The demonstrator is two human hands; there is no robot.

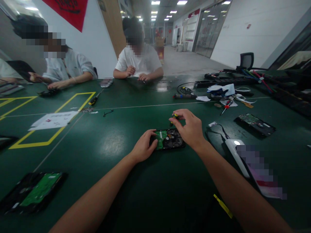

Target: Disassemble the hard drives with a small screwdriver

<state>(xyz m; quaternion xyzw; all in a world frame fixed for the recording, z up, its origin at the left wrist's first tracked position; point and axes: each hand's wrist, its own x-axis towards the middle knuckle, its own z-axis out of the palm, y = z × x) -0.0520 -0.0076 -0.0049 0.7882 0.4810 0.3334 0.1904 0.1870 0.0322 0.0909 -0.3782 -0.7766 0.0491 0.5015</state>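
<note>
A hard drive (170, 142) lies on the green table in front of me, its green circuit board facing up. My left hand (145, 145) grips the drive's left end, thumb at the near side and fingers at the far side. Above the drive's right part, my right hand (190, 127) pinches the yellow and black handle of a screwdriver (175, 116), which stands about upright. The screwdriver's tip is too small to make out, so I cannot tell whether it touches the drive.
Another hard drive (255, 124) lies to the right, and one more (34, 191) at the near left. A white device (236, 155) with a cable is beside my right forearm. A red-handled screwdriver (227, 104) lies farther back. Two people sit across the table (126, 110).
</note>
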